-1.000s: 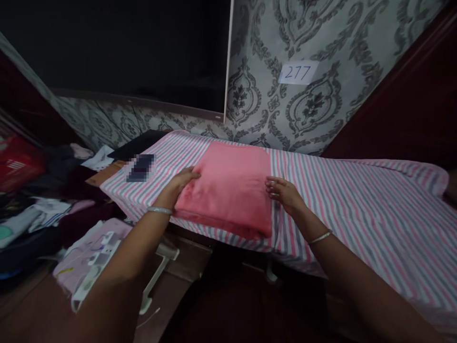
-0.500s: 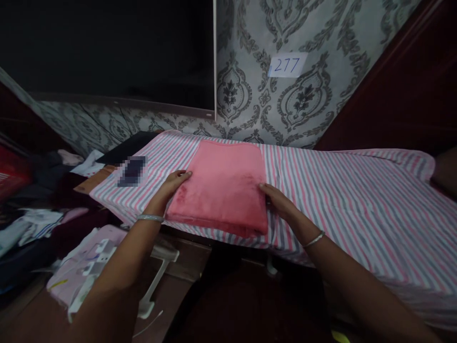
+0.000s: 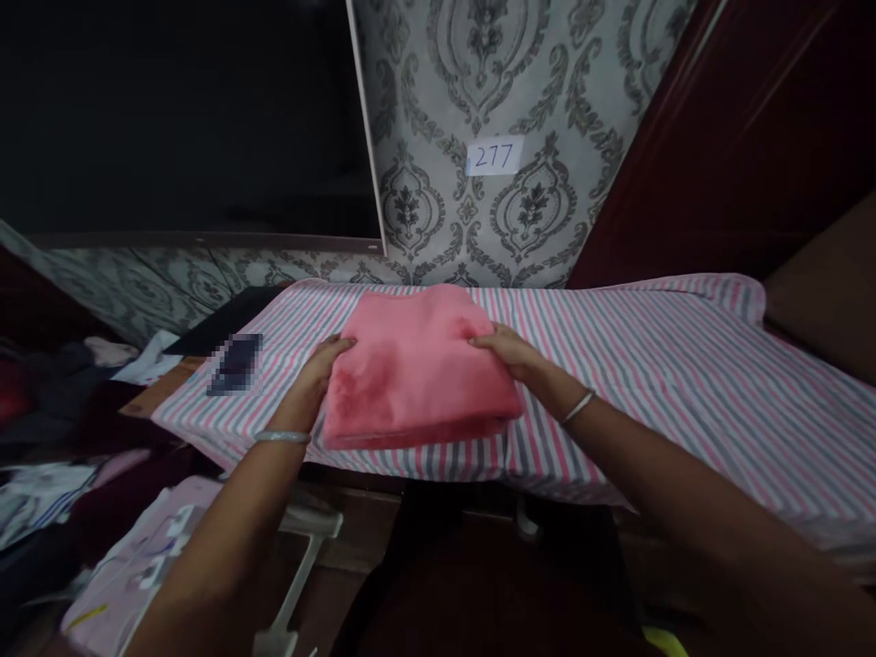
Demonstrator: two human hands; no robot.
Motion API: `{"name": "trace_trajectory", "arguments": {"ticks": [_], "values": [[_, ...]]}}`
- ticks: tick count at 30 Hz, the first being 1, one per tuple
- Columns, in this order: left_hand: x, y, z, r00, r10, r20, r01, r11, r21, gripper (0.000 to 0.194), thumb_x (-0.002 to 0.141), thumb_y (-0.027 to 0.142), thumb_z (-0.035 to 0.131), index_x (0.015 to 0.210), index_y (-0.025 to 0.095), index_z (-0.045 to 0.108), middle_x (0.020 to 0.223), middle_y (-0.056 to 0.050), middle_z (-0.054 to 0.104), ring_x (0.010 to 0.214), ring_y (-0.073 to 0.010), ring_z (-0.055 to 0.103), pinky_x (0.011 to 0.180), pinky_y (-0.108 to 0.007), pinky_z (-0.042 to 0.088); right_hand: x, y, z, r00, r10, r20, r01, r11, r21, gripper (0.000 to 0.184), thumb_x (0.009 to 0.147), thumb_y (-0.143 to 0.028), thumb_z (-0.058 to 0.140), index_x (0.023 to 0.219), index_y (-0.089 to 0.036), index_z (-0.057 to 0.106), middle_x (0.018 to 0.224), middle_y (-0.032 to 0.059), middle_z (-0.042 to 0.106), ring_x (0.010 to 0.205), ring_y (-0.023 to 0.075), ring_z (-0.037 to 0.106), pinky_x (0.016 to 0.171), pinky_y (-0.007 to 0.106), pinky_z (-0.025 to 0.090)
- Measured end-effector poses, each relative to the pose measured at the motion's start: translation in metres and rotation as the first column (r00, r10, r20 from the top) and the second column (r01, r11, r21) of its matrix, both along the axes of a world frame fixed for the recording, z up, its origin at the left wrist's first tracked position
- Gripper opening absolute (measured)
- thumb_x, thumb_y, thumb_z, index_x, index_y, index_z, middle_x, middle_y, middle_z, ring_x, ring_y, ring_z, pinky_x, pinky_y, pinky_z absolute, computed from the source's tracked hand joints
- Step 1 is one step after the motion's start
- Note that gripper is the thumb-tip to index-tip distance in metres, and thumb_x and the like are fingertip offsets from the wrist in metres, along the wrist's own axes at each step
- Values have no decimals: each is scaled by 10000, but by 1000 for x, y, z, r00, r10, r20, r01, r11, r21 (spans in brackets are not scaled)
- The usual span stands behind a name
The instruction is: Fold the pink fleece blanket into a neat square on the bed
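Note:
A folded pink plush cloth (image 3: 417, 374) bulges up in the middle over the striped cover (image 3: 657, 374); whether it is a garment or a blanket I cannot tell. My left hand (image 3: 325, 370) grips its left side, thumb on top and the other fingers mostly hidden beneath. On the opposite side, my right hand (image 3: 512, 351) pinches the cloth between thumb and fingers. The cloth's front edge appears slightly raised off the cover.
A blurred dark object (image 3: 234, 365) lies on the cover's left part. Behind stands a large dark screen (image 3: 192, 119), beside patterned wallpaper with a paper marked 277 (image 3: 494, 156). Piled clothes (image 3: 47, 497) and a pink case-like thing (image 3: 137, 557) are at lower left.
Both hands have tightened on the cloth's sides. It has bunched upward and its front edge has risen. The camera view has shifted a little to the right.

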State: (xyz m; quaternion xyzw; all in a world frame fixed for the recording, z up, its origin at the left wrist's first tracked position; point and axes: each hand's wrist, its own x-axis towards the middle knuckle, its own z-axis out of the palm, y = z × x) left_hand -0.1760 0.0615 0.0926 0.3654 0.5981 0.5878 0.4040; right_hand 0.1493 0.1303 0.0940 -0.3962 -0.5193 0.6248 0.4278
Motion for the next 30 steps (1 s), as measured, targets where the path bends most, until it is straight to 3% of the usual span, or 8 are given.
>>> {"name": "trace_trajectory", "arguments": {"ticks": [6,9,13,16,19,21,26,30], "values": [[89,-23,17,998,-45,48,29,956,291,897,783,478,786,1559,281,383,1477,-105,608,1292,-306,624,978,-358,579,77,54,69,959,32,281,-92,974,205,275,686,-105,712,959,-100,739,846,23,753,733,147,637,710,243,483],[157,-52,-10,983,-153,103,120,955,271,983,876,481,711,1647,411,104,1635,-64,444,1358,-287,581,1017,-379,574,116,73,79,895,-111,431,-41,944,326,330,740,-68,718,1068,-62,743,842,10,738,753,112,619,764,235,470],[210,-82,-62,850,-408,333,429,903,11,1196,812,380,751,1638,438,-112,1502,-123,564,968,-257,757,809,-420,641,149,75,48,710,-454,539,247,877,413,409,693,19,697,1081,-89,765,700,-10,683,690,137,602,838,302,518],[198,-86,-78,832,-407,376,452,891,-35,1132,740,371,808,1650,375,134,1219,-84,702,859,-254,772,755,-404,637,168,54,7,664,-569,484,370,813,449,424,747,-49,651,1156,-102,748,921,81,751,843,205,683,943,393,540],[160,-73,-67,904,-298,308,328,943,-49,851,641,391,863,1407,213,539,1003,-60,730,763,-227,755,657,-327,607,191,17,-33,604,-696,388,481,707,519,441,760,-157,644,1193,-133,721,1179,134,733,1081,262,683,1068,457,498],[137,-57,-53,951,-196,238,211,977,-37,662,574,417,878,1136,152,648,893,-59,730,661,-174,704,578,-269,559,205,-15,-55,586,-733,345,550,672,495,452,767,-265,656,1203,-156,701,1188,130,724,1076,273,683,1031,472,525],[113,-14,-28,993,-117,13,116,993,24,604,574,555,851,982,173,622,722,-18,691,549,-137,621,483,-221,465,209,-96,-85,741,-616,268,616,782,94,646,803,-576,650,1319,-190,604,853,35,684,622,186,632,556,316,545],[115,15,-18,956,-237,-176,224,971,-87,584,665,670,758,953,184,614,527,38,559,424,-142,532,407,-224,349,186,-128,-81,846,-501,182,516,855,-48,766,784,-614,716,1427,-240,535,905,40,715,655,195,660,506,281,529]]}}
